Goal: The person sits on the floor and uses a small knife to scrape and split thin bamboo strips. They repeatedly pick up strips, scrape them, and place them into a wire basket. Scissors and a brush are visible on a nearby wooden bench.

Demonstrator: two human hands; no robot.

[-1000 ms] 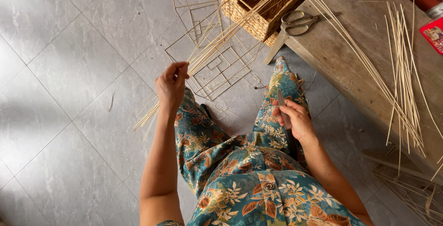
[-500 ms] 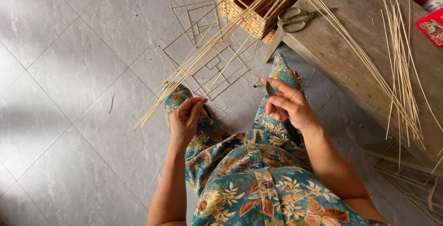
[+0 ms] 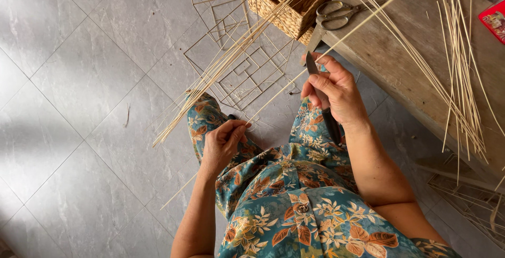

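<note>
Over the lap: left hand (image 3: 223, 142) has dropped from the raised bundle to the knee and now pinches the near end of one thin bamboo strip (image 3: 336, 42), which runs up across the counter (image 3: 400, 63). Right hand (image 3: 336, 92) has closed around a dark-handled knife (image 3: 321, 95), blade against that strip. Loose strip bundle (image 3: 221, 73) lies over the wire frames (image 3: 247, 73) on the floor. Scissors (image 3: 334, 16) sit untouched beside the woven basket (image 3: 279, 10). Reads as one strip singled out, shaving underway.

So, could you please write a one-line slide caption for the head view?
Seated person's left hand pinches a thin bamboo strip while the right hand holds a knife against it.
</note>
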